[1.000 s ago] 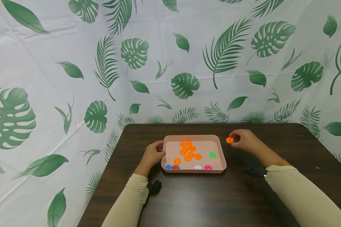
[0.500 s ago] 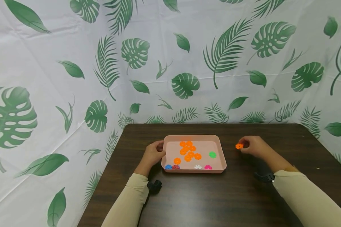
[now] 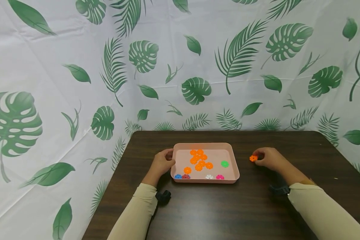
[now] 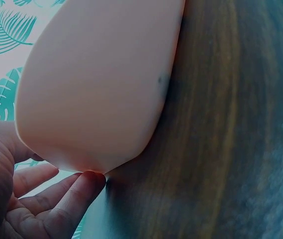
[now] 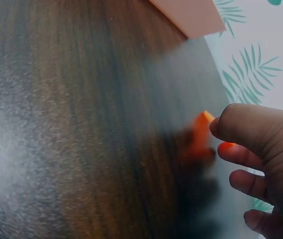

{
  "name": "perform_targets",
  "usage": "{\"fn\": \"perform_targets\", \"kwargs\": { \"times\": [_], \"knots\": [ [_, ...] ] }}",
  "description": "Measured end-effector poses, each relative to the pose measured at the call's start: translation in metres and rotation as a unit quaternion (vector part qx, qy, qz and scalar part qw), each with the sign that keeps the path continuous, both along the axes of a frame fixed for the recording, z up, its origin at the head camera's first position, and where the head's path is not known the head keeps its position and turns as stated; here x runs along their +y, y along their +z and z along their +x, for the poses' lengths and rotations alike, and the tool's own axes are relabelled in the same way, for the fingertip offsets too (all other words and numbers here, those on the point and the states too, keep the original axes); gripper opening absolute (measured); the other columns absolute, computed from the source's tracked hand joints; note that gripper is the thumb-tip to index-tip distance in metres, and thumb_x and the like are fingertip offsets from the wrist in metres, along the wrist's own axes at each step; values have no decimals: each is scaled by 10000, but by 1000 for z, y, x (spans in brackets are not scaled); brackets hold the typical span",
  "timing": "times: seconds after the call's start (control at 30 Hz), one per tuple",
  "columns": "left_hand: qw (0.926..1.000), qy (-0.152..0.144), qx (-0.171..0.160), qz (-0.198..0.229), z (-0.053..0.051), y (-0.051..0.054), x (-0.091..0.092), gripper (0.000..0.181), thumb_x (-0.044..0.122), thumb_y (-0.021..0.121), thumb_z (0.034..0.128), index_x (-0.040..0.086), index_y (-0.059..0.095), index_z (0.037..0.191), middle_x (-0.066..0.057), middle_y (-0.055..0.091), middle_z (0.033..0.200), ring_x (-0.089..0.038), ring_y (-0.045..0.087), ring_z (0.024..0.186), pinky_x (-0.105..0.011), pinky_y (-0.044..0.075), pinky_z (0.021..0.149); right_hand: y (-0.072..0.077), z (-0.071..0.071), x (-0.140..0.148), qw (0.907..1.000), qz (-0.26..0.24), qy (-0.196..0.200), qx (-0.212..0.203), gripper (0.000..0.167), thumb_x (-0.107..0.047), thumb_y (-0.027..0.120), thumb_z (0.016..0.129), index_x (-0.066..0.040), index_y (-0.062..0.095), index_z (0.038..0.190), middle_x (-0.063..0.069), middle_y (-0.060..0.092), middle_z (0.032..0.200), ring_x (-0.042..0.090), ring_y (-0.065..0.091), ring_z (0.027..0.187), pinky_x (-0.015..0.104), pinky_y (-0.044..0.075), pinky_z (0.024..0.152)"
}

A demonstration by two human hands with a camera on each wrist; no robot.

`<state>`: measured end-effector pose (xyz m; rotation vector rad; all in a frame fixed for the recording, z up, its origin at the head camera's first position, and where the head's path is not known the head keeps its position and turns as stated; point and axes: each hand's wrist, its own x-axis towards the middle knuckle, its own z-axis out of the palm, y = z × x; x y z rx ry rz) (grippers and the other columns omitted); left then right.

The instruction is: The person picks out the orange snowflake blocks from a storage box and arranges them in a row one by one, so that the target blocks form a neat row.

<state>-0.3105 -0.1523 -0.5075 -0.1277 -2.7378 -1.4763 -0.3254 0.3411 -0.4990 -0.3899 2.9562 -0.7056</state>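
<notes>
In the head view my left hand (image 3: 162,162) holds the left end of a shallow pink tray (image 3: 204,181). Its fingertips touch the outer wall of the tray (image 4: 96,89) in the left wrist view, while the thumb's end is hidden behind the rim. Right of the tray, my right hand (image 3: 270,158) pinches an orange flower-shaped disc (image 3: 253,158) between thumb and finger. The right wrist view shows this disc's edge (image 5: 208,116) close over the tabletop; whether it touches is unclear. Inside the tray lie several orange discs (image 3: 198,167) in a loose cluster.
A green disc (image 3: 225,164) lies at the tray's right. Along its near wall are a blue disc (image 3: 178,176), a dark red one (image 3: 186,176), a white one (image 3: 209,177) and a pink one (image 3: 220,177). The dark wooden table (image 3: 210,210) meets a leaf-patterned cloth (image 3: 168,93).
My right hand has moved right and toward me, away from the tray, with the orange disc still pinched. The left hand and tray stay in place.
</notes>
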Motion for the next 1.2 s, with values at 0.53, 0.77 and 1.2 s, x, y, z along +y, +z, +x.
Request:
{"fn": "perform_targets", "kwargs": {
  "times": [0.53,0.77,1.2],
  "knots": [
    [9998,-105,129,67,2,0,0,542,96,726,851,55,645,1384,-117,724,1173,-279,694,1004,-442,606,875,-12,5,6,9994,-310,-158,92,376,-198,807,840,-8,732,1156,125,714,1049,263,624,899,501,536,828],
    [9999,-65,128,65,3,-1,0,546,90,725,840,50,647,1379,-118,725,1172,-276,696,997,-439,608,868,-12,2,4,9997,-29,-114,218,371,-211,825,832,-25,740,1142,95,710,1018,288,628,919,591,496,860],
    [9999,-31,16,99,2,1,0,549,90,723,845,55,642,1386,-119,721,1180,-280,694,1017,-445,603,884,-7,5,2,9978,401,-202,492,383,-249,832,812,-35,752,1119,128,681,1027,418,552,1036,656,425,869]
  ]
}}
